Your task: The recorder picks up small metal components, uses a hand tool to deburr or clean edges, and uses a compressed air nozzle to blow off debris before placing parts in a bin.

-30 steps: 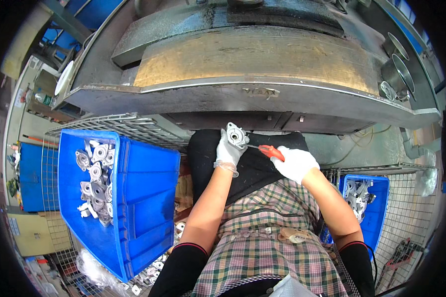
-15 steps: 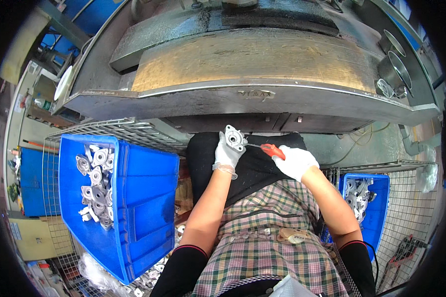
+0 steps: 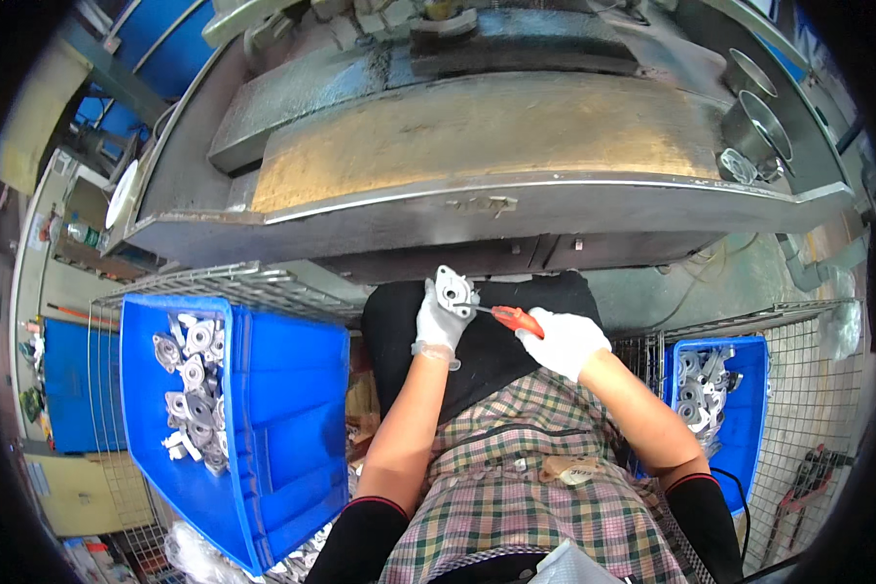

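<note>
My gloved left hand (image 3: 440, 326) is closed around a silver-grey cast metal part (image 3: 455, 289). The part has an oval flange, a round hole in the middle and smaller holes by its ends. My gloved right hand (image 3: 566, 343) grips the red handle of a hand tool (image 3: 518, 319) with a thin metal shaft. That shaft points left and its end meets the lower right side of the casting; whether it is a file or a screwdriver I cannot make out. Both hands are above my lap, over black cloth (image 3: 501, 350).
A large blue bin (image 3: 297, 389) of similar castings (image 3: 197, 380) stands at my left, and a smaller blue bin (image 3: 749, 428) of metal parts at my right. Wire mesh (image 3: 813, 389) surrounds them. Ahead is a metal bench (image 3: 360, 226) with a worn board (image 3: 496, 136) and metal cups (image 3: 757, 127).
The casting and both hands sit slightly lower in view, and my right hand with the red-handled tool has moved a little left toward the part. The view has tilted slightly.
</note>
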Motion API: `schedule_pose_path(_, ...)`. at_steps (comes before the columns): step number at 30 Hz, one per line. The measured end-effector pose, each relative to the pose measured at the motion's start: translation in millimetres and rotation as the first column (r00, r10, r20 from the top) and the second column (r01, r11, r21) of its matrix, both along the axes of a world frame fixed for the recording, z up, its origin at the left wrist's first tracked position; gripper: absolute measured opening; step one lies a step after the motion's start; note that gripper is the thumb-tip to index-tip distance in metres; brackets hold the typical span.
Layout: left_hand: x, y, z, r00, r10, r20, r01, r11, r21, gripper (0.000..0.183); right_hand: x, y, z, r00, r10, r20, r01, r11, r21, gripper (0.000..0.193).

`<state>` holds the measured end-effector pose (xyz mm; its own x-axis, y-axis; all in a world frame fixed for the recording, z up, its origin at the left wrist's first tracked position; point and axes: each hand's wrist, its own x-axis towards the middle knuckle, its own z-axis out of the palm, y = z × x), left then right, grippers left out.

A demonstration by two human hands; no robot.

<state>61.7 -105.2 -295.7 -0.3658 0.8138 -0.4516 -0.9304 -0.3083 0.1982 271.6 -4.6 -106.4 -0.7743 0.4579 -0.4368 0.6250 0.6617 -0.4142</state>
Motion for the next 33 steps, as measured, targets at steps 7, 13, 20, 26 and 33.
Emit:
schedule_pose_path(7,25.2,-8.3,76.9,0.901,-0.319,-0.295,0.334,0.943,0.0,0.035,88.5,43.5,42.7,0.918,-0.279,-0.281,0.267,0.96,-0.083,0.05)
schedule_pose_path(13,16.7,4.7,243.8,0.248,-0.358,-0.9,0.346,0.901,-0.263,0.07,184.8,110.7,78.9,0.338,-0.567,-0.751,0.739,0.654,-0.16,0.035)
schedule_pose_path(20,-22.0,63.2,330.4,-0.286,-0.197,-0.938,-0.093,0.98,-0.178,0.066,335.4,193.1,41.1,0.07,-0.434,-0.898,0.991,0.131,0.014,0.033)
schedule_pose_path(26,-68.7,101.9,299.7,-0.647,-0.451,-0.615,-0.316,0.893,-0.322,0.061,281.5,180.8,81.3,0.327,-0.197,-0.924,0.902,-0.229,0.367,0.032)
schedule_pose_path(33,-46.9,109.7,308.6,-0.702,-0.53,-0.475,-0.454,0.848,-0.273,0.059,199.9,255.6,110.3,0.523,-0.22,-0.823,0.831,0.348,0.435,0.043)
